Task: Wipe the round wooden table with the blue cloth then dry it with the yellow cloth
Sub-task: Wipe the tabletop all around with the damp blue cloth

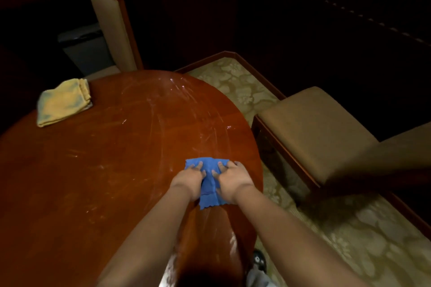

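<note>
Dim, dark-panelled walls and a pale patterned carpet [363,228] surround the round wooden table [112,158], whose polished reddish top is marked with pale smears and wet, glinting streaks, thickest toward the far right edge. The blue cloth [210,184] is spread flat near the right edge of the table, and both hands are laid on it: the left hand [189,179] and the right hand [233,179] are pressed palm down side by side, with fingers extended forward over the fabric rather than curled round it, so the cloth is pinned under them and not gripped. The wiping step is judged to be in hand, with much of the top, especially the left part, left to cover. Even pressure is best kept through both palms, and the cloth carried in overlapping passes right out to the rim, so that no streaks are left between strokes; it would be refolded once soiled. The blue cloth looks thin, soft and slightly crumpled, with a scalloped near hem. The yellow cloth [63,102], folded into a thick pad and shaded with greyish patches, lies untouched at the far left edge of the table, well apart from the hands. Two upholstered chairs with dark wooden frames are seen: a padded back [112,30] beyond the far edge, and a tan seat [319,130] to the right.
</note>
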{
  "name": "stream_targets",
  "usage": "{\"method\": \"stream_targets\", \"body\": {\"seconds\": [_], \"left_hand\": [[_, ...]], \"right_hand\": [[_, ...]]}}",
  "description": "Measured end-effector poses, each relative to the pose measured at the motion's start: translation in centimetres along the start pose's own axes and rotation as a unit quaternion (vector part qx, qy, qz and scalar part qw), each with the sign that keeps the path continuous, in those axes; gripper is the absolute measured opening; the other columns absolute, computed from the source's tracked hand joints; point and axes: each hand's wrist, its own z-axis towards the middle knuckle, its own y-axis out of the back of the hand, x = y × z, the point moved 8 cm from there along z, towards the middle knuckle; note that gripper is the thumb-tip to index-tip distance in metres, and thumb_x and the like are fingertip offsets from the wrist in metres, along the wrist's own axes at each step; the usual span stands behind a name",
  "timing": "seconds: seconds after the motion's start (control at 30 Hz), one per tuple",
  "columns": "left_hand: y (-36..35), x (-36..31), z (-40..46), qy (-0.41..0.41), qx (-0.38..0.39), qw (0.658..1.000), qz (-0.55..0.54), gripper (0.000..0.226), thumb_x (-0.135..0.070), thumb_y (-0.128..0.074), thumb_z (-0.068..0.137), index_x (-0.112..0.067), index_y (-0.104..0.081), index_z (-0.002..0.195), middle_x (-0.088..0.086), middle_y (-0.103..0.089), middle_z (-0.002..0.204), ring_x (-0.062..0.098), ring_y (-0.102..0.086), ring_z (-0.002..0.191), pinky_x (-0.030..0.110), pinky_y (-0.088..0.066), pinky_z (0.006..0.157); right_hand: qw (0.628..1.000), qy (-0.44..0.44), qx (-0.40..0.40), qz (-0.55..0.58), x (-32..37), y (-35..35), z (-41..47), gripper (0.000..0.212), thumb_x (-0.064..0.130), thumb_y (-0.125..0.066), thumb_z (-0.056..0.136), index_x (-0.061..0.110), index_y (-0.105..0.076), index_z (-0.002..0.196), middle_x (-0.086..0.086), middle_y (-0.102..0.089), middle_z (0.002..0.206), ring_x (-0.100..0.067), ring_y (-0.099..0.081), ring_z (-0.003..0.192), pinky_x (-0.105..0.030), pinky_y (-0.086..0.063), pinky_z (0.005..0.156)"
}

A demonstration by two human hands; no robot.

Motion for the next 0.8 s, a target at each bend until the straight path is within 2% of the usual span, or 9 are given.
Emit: {"method": "stream_targets", "body": {"seconds": [0.17,0.27,0.37,0.43,0.5,0.57,0.6,0.67,0.8], "left_hand": [[3.9,1.9,4.1,0.015,-0.013,0.999,-0.037,0.051,-0.011,-0.045,0.097,-0.019,-0.035,0.146,-0.002,-0.002,0.161,0.023,-0.028,0.141,0.033,-0.038,0.104],[5.0,2.4,4.9,0.024,-0.024,0.999,-0.036,0.049,-0.016,-0.051,0.094,-0.02,-0.043,0.142,-0.003,-0.008,0.16,0.023,-0.035,0.136,0.033,-0.041,0.103],[3.8,1.4,3.3,0.029,0.001,0.999,-0.016,0.048,-0.015,-0.047,0.094,-0.016,-0.042,0.141,0.003,-0.024,0.157,0.026,-0.048,0.126,0.035,-0.046,0.094],[2.6,0.5,2.2,0.025,0.014,1.0,-0.009,0.053,-0.016,-0.048,0.094,-0.011,-0.035,0.145,0.009,-0.042,0.147,0.028,-0.053,0.12,0.037,-0.046,0.089],[1.4,-0.2,1.4,0.008,0.014,1.0,-0.018,0.055,-0.015,-0.044,0.096,-0.011,-0.028,0.149,0.01,-0.031,0.153,0.028,-0.041,0.133,0.038,-0.042,0.1],[1.0,-0.3,0.9,-0.019,0.0,0.999,-0.036,0.053,-0.011,-0.038,0.099,-0.014,-0.025,0.151,0.006,-0.006,0.16,0.025,-0.018,0.145,0.038,-0.032,0.111],[1.2,-0.1,1.0,-0.028,-0.008,0.999,-0.043,0.052,-0.009,-0.036,0.1,-0.016,-0.025,0.151,0.004,-0.001,0.161,0.024,-0.013,0.147,0.037,-0.029,0.113],[1.6,0.7,2.1,-0.031,-0.018,0.998,-0.056,0.05,-0.008,-0.035,0.102,-0.017,-0.028,0.15,0.003,-0.001,0.161,0.023,-0.011,0.147,0.035,-0.026,0.114],[3.4,2.4,5.7,-0.009,-0.037,0.996,-0.081,0.045,-0.012,-0.036,0.103,-0.017,-0.034,0.147,0.002,-0.004,0.16,0.022,-0.012,0.147,0.034,-0.023,0.116]], "right_hand": [[1.0,0.022,-0.021,-0.006,-2.8,2.4,3.6,0.055,0.039,-0.028,0.103,0.022,-0.014,0.154,-0.009,-0.011,0.16,-0.03,-0.018,0.142,-0.045,-0.016,0.114],[1.0,0.016,-0.024,-0.011,-3.4,3.2,4.5,0.055,0.037,-0.031,0.103,0.022,-0.017,0.153,-0.01,-0.018,0.158,-0.029,-0.022,0.141,-0.044,-0.02,0.112],[0.999,0.023,-0.008,-0.028,-2.1,2.7,3.4,0.045,0.034,-0.04,0.1,0.02,-0.041,0.142,-0.01,-0.041,0.144,-0.028,-0.036,0.131,-0.042,-0.03,0.105],[0.997,0.048,-0.005,-0.06,-0.9,2.4,2.3,0.029,0.029,-0.042,0.099,0.02,-0.059,0.12,-0.007,-0.057,0.125,-0.025,-0.048,0.117,-0.037,-0.037,0.093],[0.995,0.064,-0.005,-0.073,-0.2,2.1,1.3,0.026,0.025,-0.041,0.1,0.019,-0.064,0.109,-0.005,-0.064,0.115,-0.025,-0.052,0.109,-0.035,-0.037,0.089],[0.995,0.065,-0.005,-0.076,-0.2,2.3,1.0,0.027,0.024,-0.039,0.1,0.018,-0.064,0.108,-0.006,-0.063,0.116,-0.026,-0.049,0.115,-0.04,-0.033,0.101],[0.995,0.062,-0.004,-0.081,-0.5,2.7,1.1,0.027,0.025,-0.039,0.1,0.017,-0.064,0.107,-0.006,-0.063,0.117,-0.027,-0.047,0.118,-0.042,-0.028,0.107],[0.995,0.054,-0.002,-0.082,-1.2,3.2,2.0,0.028,0.026,-0.04,0.099,0.019,-0.064,0.111,-0.006,-0.061,0.122,-0.027,-0.043,0.124,-0.044,-0.02,0.113],[0.998,0.034,-0.025,-0.055,-3.2,4.3,5.0,0.04,0.036,-0.034,0.101,0.023,-0.05,0.135,-0.005,-0.048,0.141,-0.026,-0.036,0.13,-0.045,-0.02,0.113]]}}
